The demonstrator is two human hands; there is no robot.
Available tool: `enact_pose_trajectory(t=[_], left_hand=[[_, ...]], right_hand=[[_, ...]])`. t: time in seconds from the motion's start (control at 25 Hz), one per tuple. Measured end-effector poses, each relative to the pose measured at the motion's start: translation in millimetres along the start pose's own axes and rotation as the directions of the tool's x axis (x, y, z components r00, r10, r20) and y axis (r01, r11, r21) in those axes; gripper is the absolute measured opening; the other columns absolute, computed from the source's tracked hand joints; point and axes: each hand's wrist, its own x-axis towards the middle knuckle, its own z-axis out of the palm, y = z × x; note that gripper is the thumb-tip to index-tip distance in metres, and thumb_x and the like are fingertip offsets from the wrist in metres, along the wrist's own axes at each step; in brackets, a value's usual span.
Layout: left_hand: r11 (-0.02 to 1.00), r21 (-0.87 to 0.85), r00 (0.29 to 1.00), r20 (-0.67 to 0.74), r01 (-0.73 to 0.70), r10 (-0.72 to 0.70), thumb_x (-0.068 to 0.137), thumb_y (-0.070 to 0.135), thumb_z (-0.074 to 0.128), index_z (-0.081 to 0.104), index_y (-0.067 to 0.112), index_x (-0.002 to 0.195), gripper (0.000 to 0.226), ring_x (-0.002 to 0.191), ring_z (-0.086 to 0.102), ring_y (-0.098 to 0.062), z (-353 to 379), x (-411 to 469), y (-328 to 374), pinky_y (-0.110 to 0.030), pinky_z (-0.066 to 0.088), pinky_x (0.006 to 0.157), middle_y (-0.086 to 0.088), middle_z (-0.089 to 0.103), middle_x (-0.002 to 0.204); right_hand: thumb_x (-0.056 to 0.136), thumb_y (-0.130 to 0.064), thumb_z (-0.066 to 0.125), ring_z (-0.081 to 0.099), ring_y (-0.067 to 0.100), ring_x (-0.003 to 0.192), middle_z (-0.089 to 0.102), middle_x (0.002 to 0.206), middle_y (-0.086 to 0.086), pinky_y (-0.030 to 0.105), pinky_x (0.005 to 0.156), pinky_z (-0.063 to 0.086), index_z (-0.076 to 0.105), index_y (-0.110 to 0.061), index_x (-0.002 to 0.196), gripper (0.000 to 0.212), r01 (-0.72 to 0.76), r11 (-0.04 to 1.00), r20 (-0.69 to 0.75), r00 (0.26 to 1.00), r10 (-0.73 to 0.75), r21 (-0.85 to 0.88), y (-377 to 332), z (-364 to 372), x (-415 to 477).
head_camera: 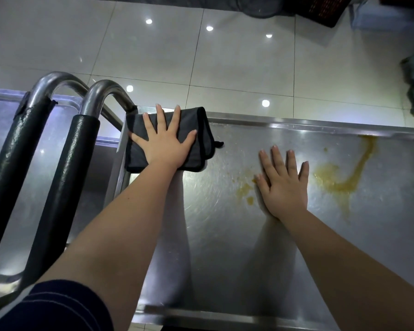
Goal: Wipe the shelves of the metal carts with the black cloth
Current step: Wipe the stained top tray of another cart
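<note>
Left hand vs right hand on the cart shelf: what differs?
The left hand presses the folded black cloth at the far left corner of the shelf; the right hand lies on bare metal. The left hand sits away from the yellow-brown smears; the right hand lies between them. Both are flat, fingers spread, palms down.
</note>
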Motion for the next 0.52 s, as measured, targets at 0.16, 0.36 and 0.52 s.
enact_pose_trajectory(t=[0.16, 0.36, 0.52], left_hand=[[0.998, 0.012, 0.998, -0.013, -0.06, 0.061, 0.081, 0.084, 0.006, -0.006, 0.053, 0.148, 0.075, 0.147, -0.019, -0.037, 5, 13, 40, -0.078, -0.013, 0.099, 0.005, -0.015, 0.163], [0.971, 0.022, 0.97, 0.04, -0.24, 0.239, 0.081, 0.085, 0.008, -0.005, 0.057, 0.147, 0.072, 0.146, -0.02, -0.036, 13, -12, 82, -0.078, -0.013, 0.099, 0.006, -0.012, 0.164], [0.985, 0.033, 0.984, 0.046, -0.172, 0.17, 0.078, 0.089, 0.009, -0.002, 0.061, 0.145, 0.074, 0.148, -0.015, -0.032, 7, -19, 35, -0.075, -0.008, 0.102, 0.01, -0.012, 0.163]], right_hand=[[0.097, -0.058, -0.001, -0.015, 0.023, 0.149, -0.008, 0.164, -0.008, 0.054, 0.116, -0.011, -0.01, -0.04, 0.153, 0.059, -0.001, 1.0, -0.01, 1.0, 0.001, -0.008, 0, 2, 1], [0.096, -0.059, 0.002, -0.016, 0.022, 0.149, -0.009, 0.163, -0.01, 0.053, 0.116, -0.013, -0.011, -0.042, 0.152, 0.06, -0.013, 1.0, 0.009, 1.0, 0.013, 0.0, 4, -1, 4], [0.096, -0.061, 0.001, -0.018, 0.02, 0.148, -0.011, 0.163, -0.01, 0.051, 0.116, -0.015, -0.012, -0.043, 0.152, 0.06, 0.007, 1.0, 0.007, 1.0, -0.007, 0.017, 6, -2, 5]])
